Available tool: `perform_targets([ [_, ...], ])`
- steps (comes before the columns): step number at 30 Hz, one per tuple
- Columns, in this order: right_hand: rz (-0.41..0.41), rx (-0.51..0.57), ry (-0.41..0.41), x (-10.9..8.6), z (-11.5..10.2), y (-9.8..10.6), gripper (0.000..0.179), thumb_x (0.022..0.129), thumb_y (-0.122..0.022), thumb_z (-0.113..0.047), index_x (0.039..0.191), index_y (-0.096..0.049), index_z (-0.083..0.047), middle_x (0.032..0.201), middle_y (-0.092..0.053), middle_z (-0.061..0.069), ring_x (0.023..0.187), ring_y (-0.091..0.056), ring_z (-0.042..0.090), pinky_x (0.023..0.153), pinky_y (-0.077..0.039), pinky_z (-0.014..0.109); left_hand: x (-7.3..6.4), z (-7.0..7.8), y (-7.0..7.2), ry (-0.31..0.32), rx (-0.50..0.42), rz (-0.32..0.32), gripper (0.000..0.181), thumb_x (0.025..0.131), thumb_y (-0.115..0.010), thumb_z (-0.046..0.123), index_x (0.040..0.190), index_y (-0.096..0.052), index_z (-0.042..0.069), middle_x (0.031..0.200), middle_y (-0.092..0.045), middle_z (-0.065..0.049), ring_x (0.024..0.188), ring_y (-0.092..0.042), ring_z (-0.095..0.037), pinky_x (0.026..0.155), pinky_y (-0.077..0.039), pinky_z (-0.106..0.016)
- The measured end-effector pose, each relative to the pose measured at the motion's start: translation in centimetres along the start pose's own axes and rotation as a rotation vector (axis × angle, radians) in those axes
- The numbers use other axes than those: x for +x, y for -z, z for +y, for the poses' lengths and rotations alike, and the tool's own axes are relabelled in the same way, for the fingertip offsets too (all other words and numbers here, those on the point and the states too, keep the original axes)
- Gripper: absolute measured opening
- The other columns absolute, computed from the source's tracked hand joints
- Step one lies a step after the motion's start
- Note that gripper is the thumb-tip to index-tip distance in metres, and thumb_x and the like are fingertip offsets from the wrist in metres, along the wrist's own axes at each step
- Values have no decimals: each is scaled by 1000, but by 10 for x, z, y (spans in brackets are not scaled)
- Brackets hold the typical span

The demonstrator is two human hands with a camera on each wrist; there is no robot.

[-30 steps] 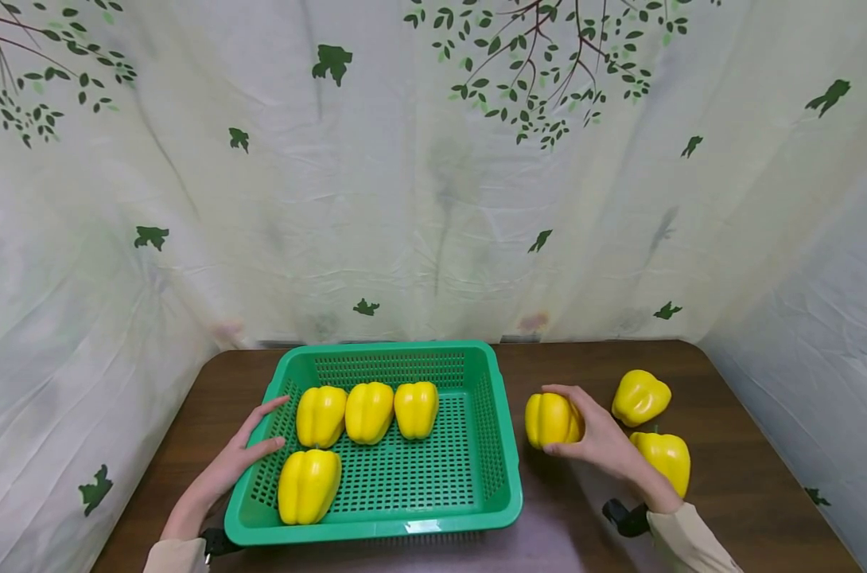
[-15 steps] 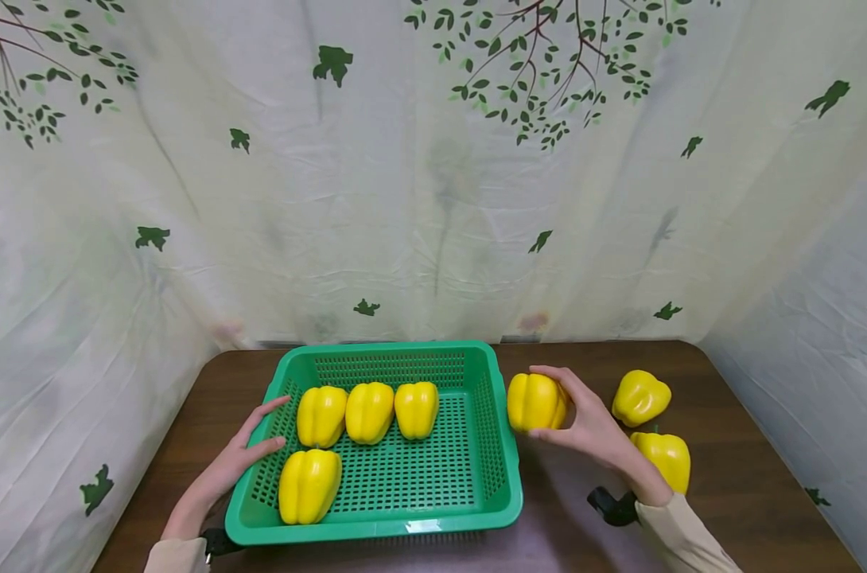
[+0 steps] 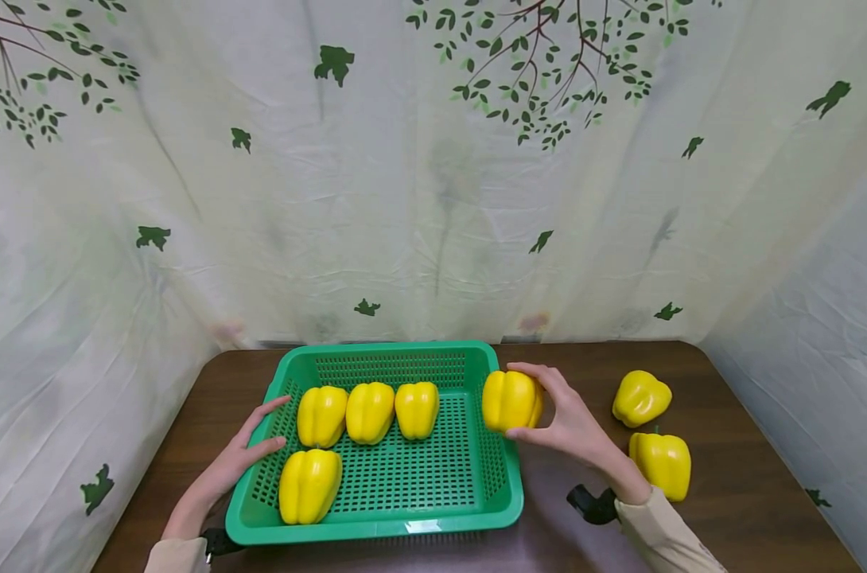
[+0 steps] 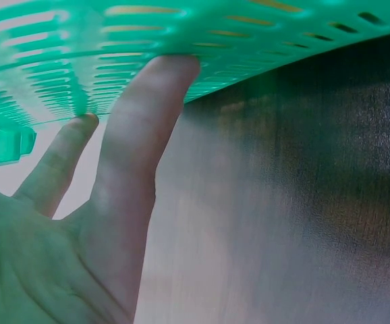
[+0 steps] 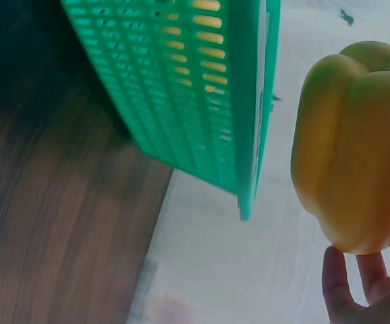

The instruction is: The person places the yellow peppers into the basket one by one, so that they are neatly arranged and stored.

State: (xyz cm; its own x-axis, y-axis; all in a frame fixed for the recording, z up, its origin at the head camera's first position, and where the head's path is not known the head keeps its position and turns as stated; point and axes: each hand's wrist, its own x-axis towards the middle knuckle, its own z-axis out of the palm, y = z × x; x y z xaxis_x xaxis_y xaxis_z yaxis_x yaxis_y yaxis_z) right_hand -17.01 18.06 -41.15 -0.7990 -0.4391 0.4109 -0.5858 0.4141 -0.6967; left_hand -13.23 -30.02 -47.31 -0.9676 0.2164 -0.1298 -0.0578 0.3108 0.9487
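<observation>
My right hand (image 3: 565, 418) holds a yellow bell pepper (image 3: 511, 400) between thumb and fingers, over the right rim of the green perforated basket (image 3: 433, 525). In the right wrist view the pepper (image 5: 353, 148) is raised beside the basket wall (image 5: 154, 88), with fingertips at its lower end. My left hand (image 3: 236, 458) rests at the basket's left side, thumb and forefinger spread and fairly straight. The left wrist view shows its fingers (image 4: 124, 148) against the perforated green wall (image 4: 249, 47). Inside the basket, three peppers (image 3: 369, 414) form a back row; another pepper (image 3: 309, 487) lies at front left.
Two more yellow peppers, one behind (image 3: 641, 398) and one in front (image 3: 660, 465), lie on the dark wooden table (image 3: 748, 509) at the right. A leaf-patterned pale curtain (image 3: 405, 199) hangs behind the table and along its sides.
My right hand has carried its pepper leftward and slightly up, from above the table to the basket's right rim. The left hand and the basket have stayed in place.
</observation>
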Motion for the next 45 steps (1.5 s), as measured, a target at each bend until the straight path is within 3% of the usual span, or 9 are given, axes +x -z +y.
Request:
perform_targets([
  [10,-27,40,37,7,-11,-15,77,71,-85,-17,137,-46,-11,125,-51,2,101,-51,16,84,-45,33,0,-1,0,2,11,3,60,100,-49,19,150,-17,14,154,-1,-25,125,-32,-47,83,-48,-31],
  [17,-55,94,52,12,-18,-33,75,72,-85,-19,135,-47,-7,126,-48,1,103,-50,16,85,-47,36,0,-1,0,0,13,6,60,100,-50,19,151,-18,14,154,-1,-24,126,-32,-47,84,-48,-33],
  [28,-116,210,-30,14,-36,-63,70,75,-83,-25,135,-48,-11,126,-49,0,109,-49,17,92,-46,42,0,0,0,-1,10,7,59,100,-49,18,150,-18,14,154,-2,-24,125,-34,-47,84,-49,-35],
  [36,-167,248,-75,12,-47,-81,69,75,-83,-29,133,-49,-17,125,-49,-3,108,-50,18,88,-49,40,0,2,2,12,2,3,59,100,-49,19,150,-18,14,153,-1,-25,124,-34,-47,85,-49,-40],
  [42,-170,255,-108,12,-58,-94,70,75,-83,-31,133,-49,-14,125,-50,-3,106,-51,16,89,-48,37,1,1,1,3,7,5,60,100,-49,19,150,-18,14,154,-1,-24,125,-33,-46,86,-48,-37],
  [45,-169,224,-119,11,-63,-103,70,74,-82,-33,133,-48,-15,126,-50,-3,106,-51,16,90,-46,35,2,2,1,-28,40,12,59,100,-49,17,150,-18,11,153,-3,-25,128,-28,-46,93,-42,-48],
])
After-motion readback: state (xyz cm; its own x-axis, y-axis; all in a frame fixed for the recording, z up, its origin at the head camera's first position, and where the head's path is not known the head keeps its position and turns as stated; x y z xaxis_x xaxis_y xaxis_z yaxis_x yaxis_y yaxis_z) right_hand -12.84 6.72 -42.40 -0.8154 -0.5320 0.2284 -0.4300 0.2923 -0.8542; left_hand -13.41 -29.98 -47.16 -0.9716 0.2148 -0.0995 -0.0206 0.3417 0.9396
